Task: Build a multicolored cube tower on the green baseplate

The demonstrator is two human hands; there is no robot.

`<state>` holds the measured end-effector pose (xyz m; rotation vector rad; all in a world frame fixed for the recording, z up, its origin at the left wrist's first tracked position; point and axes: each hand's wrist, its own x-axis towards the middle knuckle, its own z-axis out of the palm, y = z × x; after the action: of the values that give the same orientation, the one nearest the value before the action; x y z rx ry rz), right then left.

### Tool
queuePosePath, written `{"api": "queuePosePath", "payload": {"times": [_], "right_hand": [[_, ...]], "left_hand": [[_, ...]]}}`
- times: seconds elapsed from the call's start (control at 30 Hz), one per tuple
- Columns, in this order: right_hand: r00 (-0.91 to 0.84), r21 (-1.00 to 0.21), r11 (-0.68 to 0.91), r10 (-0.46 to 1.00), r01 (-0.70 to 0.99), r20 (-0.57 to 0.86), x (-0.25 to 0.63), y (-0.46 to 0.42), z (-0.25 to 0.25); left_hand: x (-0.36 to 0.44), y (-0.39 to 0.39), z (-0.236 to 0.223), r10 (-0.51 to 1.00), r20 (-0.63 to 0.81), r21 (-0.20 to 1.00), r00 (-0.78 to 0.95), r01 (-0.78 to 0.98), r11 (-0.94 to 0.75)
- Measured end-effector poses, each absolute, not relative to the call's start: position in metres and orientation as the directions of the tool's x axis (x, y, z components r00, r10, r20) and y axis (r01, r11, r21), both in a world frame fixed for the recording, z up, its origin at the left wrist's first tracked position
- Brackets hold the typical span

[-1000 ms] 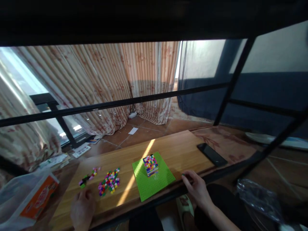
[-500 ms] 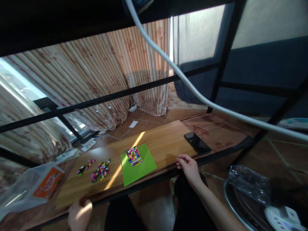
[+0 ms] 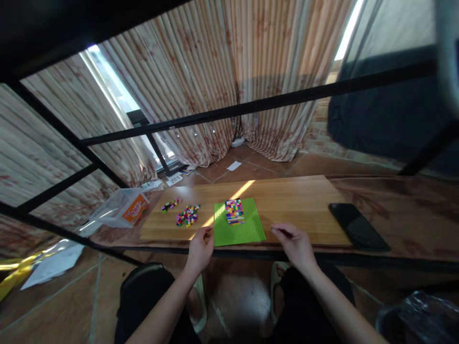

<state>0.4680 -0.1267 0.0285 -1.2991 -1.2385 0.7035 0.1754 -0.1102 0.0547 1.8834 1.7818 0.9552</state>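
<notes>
A green studded baseplate (image 3: 247,231) lies on a wooden board (image 3: 301,200). On it stands a block built of many-coloured small bricks (image 3: 234,211). My left hand (image 3: 201,247) rests at the board's front edge beside the plate's left corner, its fingers curled in a pinch; what they hold is hidden. To the right of the plate, my right hand (image 3: 294,242) lies on the board's front edge with its fingers curled round something small and dark. A pile of loose coloured bricks (image 3: 187,216) and a short row of bricks (image 3: 170,205) lie left of the plate.
A black phone (image 3: 358,226) lies at the board's right end. A clear plastic box with an orange label (image 3: 122,209) stands off its left end. Black metal bars (image 3: 272,101) cross the view in front of curtains. Papers (image 3: 53,260) lie on the floor at left, and a plastic bag (image 3: 419,310) at lower right.
The view has swung left and pulled back. My left hand moved right along the board's front edge to the green plate. My right hand stays at the edge right of the plate.
</notes>
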Motion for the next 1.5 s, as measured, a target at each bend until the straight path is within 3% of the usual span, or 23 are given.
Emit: {"api": "queuePosePath", "payload": {"times": [0.2,0.47,0.63,0.8,1.1,1.37,1.5], "right_hand": [[0.128,-0.871,0.346,0.903,0.35,0.41,0.436,-0.093,0.074],[-0.099,-0.785,0.416,0.902,0.459,0.42,0.386,-0.043,0.097],[-0.106,-0.784,0.416,0.903,0.46,0.417,0.378,-0.032,0.086],[-0.07,-0.782,0.4,0.905,0.479,0.42,0.381,-0.032,0.077],[-0.238,-0.542,0.572,0.791,0.615,0.564,0.372,-0.026,0.074],[-0.287,-0.461,0.605,0.756,0.649,0.588,0.374,-0.026,0.072],[-0.337,-0.405,0.642,0.723,0.651,0.603,0.375,-0.027,0.073]], "left_hand": [[0.194,-0.076,0.058,0.973,0.185,0.744,0.137,0.628,-0.23],[0.208,-0.025,0.041,0.925,0.188,0.774,0.329,0.53,-0.346],[0.203,-0.01,0.04,0.892,0.135,0.801,0.431,0.483,-0.354],[0.201,-0.007,0.04,0.872,0.168,0.806,0.46,0.445,-0.391],[0.203,0.002,0.042,0.84,0.22,0.793,0.495,0.411,-0.45],[0.2,-0.007,0.046,0.857,0.226,0.801,0.462,0.413,-0.434],[0.193,-0.006,0.052,0.871,0.211,0.866,0.444,0.329,-0.377]]}}
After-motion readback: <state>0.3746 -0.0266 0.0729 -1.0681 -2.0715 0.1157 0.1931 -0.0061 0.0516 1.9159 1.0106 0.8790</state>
